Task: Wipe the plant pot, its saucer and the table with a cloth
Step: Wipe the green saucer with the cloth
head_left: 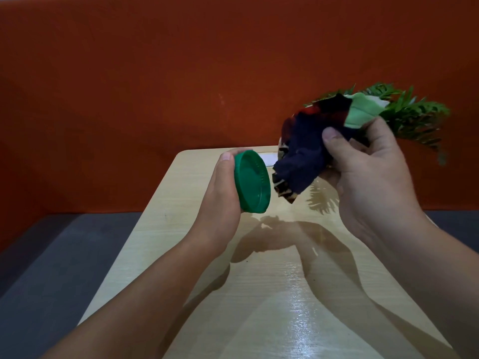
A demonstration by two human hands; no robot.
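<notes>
My left hand holds a round green saucer on edge above the table, its hollow side facing right. A bunched cloth, dark blue with red, green and white patches, is gripped in my right hand and hangs just right of the saucer without clearly touching it. Behind the cloth and my right hand I see the green fern-like leaves of the plant. The pot itself is almost wholly hidden; only a pale sliver shows at the cloth's left edge. The light wooden table lies below both hands.
An orange-red wall rises right behind the table's far edge. A small white patch lies on the table near that edge. Dark grey floor runs along the table's left side. The tabletop is glossy and mirrors my arms.
</notes>
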